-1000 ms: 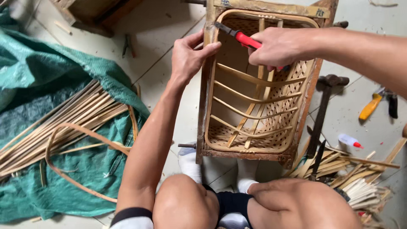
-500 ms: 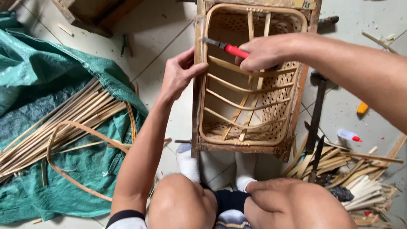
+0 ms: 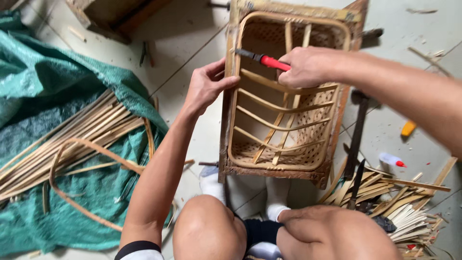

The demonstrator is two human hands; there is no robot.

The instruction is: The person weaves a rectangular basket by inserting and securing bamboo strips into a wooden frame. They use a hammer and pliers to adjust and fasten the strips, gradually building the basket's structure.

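A wooden frame with a woven cane panel and curved bamboo ribs point(image 3: 284, 106) stands upright on the floor between my knees. My left hand point(image 3: 208, 85) grips its left rail near the top. My right hand point(image 3: 308, 66) is shut on a tool with a red handle point(image 3: 269, 61); its dark tip points left and touches the inner edge of the left rail. My white-socked feet point(image 3: 211, 185) rest at the base of the frame.
A green tarp point(image 3: 62, 125) on the left holds a bundle of bamboo strips point(image 3: 72, 144) and a bent cane loop. Split bamboo pieces point(image 3: 404, 207), a dark hammer point(image 3: 358, 130) and a small white bottle with red cap point(image 3: 391, 160) lie at right. A wooden piece point(image 3: 110, 14) sits top left.
The frame has shifted slightly right in view. My right hand has slid the red-handled tool down the left rail, and my left hand moved down that rail.
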